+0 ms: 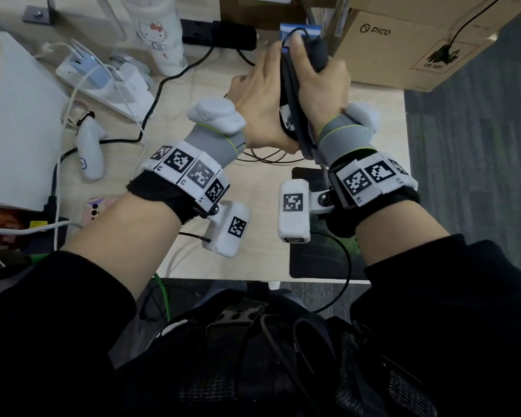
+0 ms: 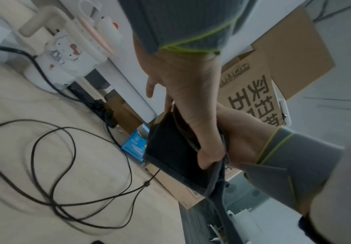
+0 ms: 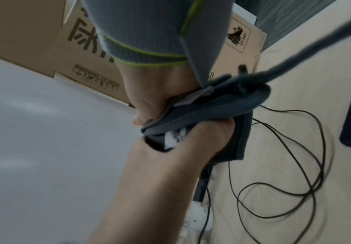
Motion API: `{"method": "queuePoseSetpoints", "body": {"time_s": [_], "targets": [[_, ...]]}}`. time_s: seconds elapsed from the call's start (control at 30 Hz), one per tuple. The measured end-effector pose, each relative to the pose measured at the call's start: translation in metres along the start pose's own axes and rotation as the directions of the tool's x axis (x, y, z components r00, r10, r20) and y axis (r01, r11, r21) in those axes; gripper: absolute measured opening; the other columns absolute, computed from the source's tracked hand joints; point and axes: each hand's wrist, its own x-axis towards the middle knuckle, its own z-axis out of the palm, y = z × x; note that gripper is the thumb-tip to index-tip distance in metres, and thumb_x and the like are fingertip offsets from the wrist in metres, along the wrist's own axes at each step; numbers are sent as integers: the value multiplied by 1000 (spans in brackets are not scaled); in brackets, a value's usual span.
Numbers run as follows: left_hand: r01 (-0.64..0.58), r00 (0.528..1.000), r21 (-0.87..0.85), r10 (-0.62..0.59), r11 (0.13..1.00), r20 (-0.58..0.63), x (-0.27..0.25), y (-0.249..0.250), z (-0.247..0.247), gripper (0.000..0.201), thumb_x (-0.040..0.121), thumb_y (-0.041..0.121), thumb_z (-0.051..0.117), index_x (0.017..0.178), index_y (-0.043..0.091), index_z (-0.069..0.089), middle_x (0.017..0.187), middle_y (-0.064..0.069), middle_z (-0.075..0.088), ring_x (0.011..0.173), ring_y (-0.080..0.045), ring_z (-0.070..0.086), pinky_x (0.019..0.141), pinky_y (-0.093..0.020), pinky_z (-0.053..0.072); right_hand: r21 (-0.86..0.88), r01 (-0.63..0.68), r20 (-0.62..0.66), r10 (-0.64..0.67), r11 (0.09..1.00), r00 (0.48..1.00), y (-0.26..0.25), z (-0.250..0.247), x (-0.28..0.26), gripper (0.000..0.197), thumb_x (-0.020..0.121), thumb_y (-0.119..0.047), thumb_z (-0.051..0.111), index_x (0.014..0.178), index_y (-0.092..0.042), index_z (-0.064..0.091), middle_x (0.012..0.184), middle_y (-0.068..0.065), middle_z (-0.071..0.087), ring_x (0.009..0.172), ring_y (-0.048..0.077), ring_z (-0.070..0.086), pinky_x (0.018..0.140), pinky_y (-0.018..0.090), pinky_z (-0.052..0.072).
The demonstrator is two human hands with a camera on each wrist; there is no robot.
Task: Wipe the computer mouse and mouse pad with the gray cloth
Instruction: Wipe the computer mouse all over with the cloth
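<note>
Mouse: black computer mouse (image 3: 162, 142) held above the desk between both hands, mostly hidden by cloth.
Cloth: dark gray cloth (image 2: 170, 148) wrapped over it.
Left hand (image 1: 259, 97): cups the mouse; fingertips hidden.
Right hand (image 1: 319, 82): fingers curled, pressing cloth.
Pad: black rectangular mouse pad (image 1: 313, 260) on the pale wooden desk (image 1: 259, 182), partly covered by wrists.
Cable: thin black cable (image 2: 65, 165) looped on the desk.

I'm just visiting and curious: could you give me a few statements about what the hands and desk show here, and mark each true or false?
1. Both hands are lifted above the desk. True.
2. The left hand holds the mouse. True.
3. The right hand is empty. False: it grips the gray cloth.
4. The mouse pad lies on the floor. False: it lies on the desk.
5. The cable lies coiled on the desk. True.
</note>
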Motion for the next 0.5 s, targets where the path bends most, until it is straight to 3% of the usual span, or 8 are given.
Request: {"method": "queuePoseSetpoints", "body": {"time_s": [0.07,0.1,0.17,0.23,0.3,0.37,0.43,0.5], "targets": [[-18,1000,-51,18,999,-4,-1,-2,0,128,43,50,80,145,6,15,138,-5,39,117,-31,51,84,-32,40,85,-59,10,58,995,998,0,-5,4,49,77,-62,60,66,-15,59,69,4,63,65,20,60,73,40,55],[-18,1000,-80,17,997,-13,-3,-3,-1,129,43,48,81,145,6,14,139,-6,39,118,-33,50,87,-33,41,166,-85,47,78,983,996,0,-7,7,47,76,-60,63,67,-15,61,71,5,65,68,22,65,75,43,58],[-24,999,-116,20,993,-37,-5,-5,-1,130,46,43,84,146,2,12,145,-8,35,127,-32,44,100,-34,38,308,-189,193,134,932,972,4,-9,11,48,75,-56,68,88,-10,68,86,6,72,81,22,72,79,43,60],[-38,997,-142,29,989,-65,-6,-5,-1,126,47,34,85,144,-2,14,145,-11,34,130,-29,42,103,-31,35,379,-364,412,197,851,889,7,-10,11,72,71,-62,70,119,-9,62,108,9,72,95,24,72,86,42,59],[-40,995,-172,23,984,-99,-4,-6,0,125,43,33,82,143,-2,16,142,-11,36,126,-30,45,103,-35,41,399,-514,599,209,759,773,9,-11,5,79,76,-65,61,131,-9,55,123,14,66,107,28,67,94,44,54],[-25,993,-214,0,977,-118,-3,-10,2,125,41,37,79,143,-1,17,142,-10,37,125,-29,46,102,-39,43,428,-611,700,184,666,690,12,-12,1,69,87,-60,49,133,-8,55,129,15,62,112,30,64,94,44,53],[-4,989,-269,-35,963,-141,-2,-14,3,122,41,39,77,142,0,20,138,-10,40,122,-27,48,99,-36,45,451,-650,728,169,612,664,19,-15,-3,59,92,-53,46,127,-8,60,121,13,65,106,28,65,90,42,54],[2,985,-298,-53,955,-165,-3,-18,1,119,44,40,78,140,-2,22,136,-11,41,120,-25,48,97,-31,45,483,-653,731,142,583,667,24,-16,-6,45,98,-40,44,100,-7,75,101,11,73,91,24,71,79,35,59]]}}
